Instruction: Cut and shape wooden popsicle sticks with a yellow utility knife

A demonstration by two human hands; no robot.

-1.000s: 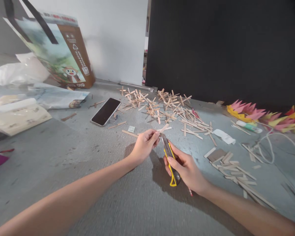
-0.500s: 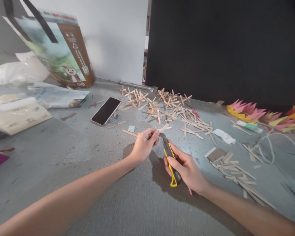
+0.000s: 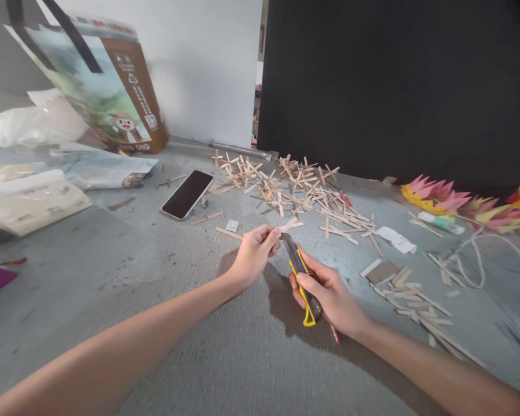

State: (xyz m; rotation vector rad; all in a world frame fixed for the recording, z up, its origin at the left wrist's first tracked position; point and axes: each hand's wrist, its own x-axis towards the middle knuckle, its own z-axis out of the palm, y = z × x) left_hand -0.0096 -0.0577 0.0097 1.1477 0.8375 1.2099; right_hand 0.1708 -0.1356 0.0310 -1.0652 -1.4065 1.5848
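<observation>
My left hand pinches a small pale wooden stick, its far end poking out past the fingertips. In my right hand is a black and yellow utility knife, gripped along its body with the tip close to the stick at my left fingers. Whether the blade touches the wood I cannot tell. A thin reddish, pencil-like thing shows below the right palm. Beyond my hands lie many wooden sticks joined into crosses.
A phone lies left of the crosses. Loose sticks are spread at the right, near a glue stick, a white cable and pink-yellow paper shapes. A printed bag and plastic packets stand at left.
Almost nothing differs. The knife's handle end has shifted very slightly up and to the right in my right hand, while my left hand keeps its pinch on the stick.
</observation>
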